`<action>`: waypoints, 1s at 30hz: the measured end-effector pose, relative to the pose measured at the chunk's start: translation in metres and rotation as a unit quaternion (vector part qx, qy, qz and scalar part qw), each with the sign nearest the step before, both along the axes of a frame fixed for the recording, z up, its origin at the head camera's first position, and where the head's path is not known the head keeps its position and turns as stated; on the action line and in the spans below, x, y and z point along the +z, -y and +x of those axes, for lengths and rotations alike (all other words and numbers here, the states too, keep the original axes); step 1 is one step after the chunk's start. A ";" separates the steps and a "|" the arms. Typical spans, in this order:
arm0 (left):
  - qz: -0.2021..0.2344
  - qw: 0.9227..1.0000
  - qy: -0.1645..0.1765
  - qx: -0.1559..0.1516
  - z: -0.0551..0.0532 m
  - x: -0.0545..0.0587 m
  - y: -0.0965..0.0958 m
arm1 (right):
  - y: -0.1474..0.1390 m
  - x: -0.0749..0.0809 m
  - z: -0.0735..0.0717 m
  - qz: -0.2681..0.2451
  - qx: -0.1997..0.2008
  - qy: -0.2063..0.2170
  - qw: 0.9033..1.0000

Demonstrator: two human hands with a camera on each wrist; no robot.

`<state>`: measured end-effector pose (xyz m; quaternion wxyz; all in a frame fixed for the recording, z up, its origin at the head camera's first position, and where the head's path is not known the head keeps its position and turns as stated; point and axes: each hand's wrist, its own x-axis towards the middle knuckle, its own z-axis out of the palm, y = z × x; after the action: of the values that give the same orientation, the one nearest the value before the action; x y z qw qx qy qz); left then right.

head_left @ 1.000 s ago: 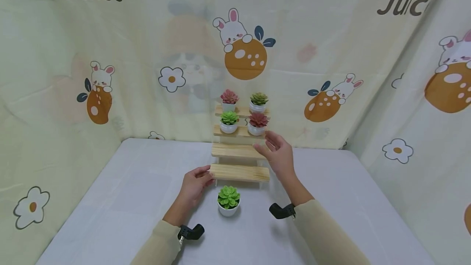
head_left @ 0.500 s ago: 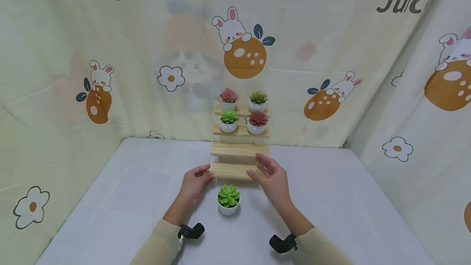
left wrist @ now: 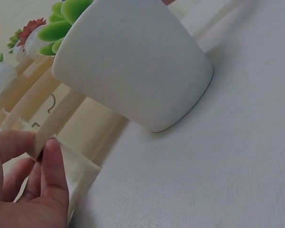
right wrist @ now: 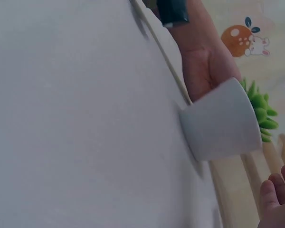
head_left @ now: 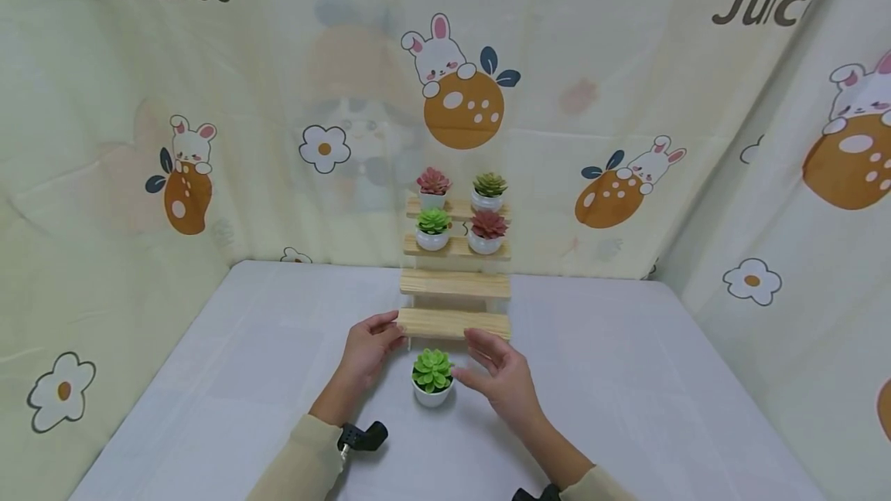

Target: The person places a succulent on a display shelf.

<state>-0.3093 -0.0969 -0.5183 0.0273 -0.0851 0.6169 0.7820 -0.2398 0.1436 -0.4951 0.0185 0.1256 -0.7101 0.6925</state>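
A tiered wooden shelf (head_left: 454,283) stands at the back middle of the table. My left hand (head_left: 363,350) pinches the left end of its lowest board, as the left wrist view shows with thumb and finger on the board's end (left wrist: 47,130). In front of the shelf, a green succulent in a white pot (head_left: 431,391) stands upright on the table. My right hand (head_left: 504,385) is just right of that plant, fingers spread and holding nothing. Whether its thumb touches the leaves I cannot tell. In the right wrist view the white pot (right wrist: 223,126) partly covers my left hand.
The two upper boards carry potted succulents: a pink one (head_left: 433,182), an olive-green one (head_left: 489,185), a bright green one (head_left: 433,223) and a dark red one (head_left: 487,226). A printed curtain (head_left: 543,176) hangs behind the white table (head_left: 612,377).
My right hand has come down and toward me from the shelf's upper right to beside the front succulent. My left hand keeps its hold on the lowest board.
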 end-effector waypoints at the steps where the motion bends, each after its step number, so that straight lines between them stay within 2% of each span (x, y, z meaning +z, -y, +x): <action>1: 0.000 1.000 0.000 -0.001 0.000 0.000 0.000 | 0.001 -0.002 0.002 0.000 0.007 0.004 1.000; 12: -0.006 1.000 -0.006 0.002 0.001 0.000 0.000 | 0.013 -0.014 0.012 0.042 0.071 0.038 0.996; 20: -0.007 1.000 -0.005 -0.005 0.001 -0.001 0.001 | 0.022 -0.020 0.011 0.072 0.064 0.031 0.995; 24: 0.002 1.000 -0.013 -0.012 0.001 -0.002 0.003 | 0.026 -0.022 0.010 0.068 0.065 0.025 0.995; 30: 0.018 0.999 -0.021 -0.020 -0.002 -0.001 0.005 | 0.030 -0.023 0.010 0.058 0.051 0.046 0.996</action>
<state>-0.3109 -0.1024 -0.5194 0.0317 -0.0561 0.6044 0.7941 -0.2296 0.1140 -0.5182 -0.0569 0.1303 -0.7419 0.6552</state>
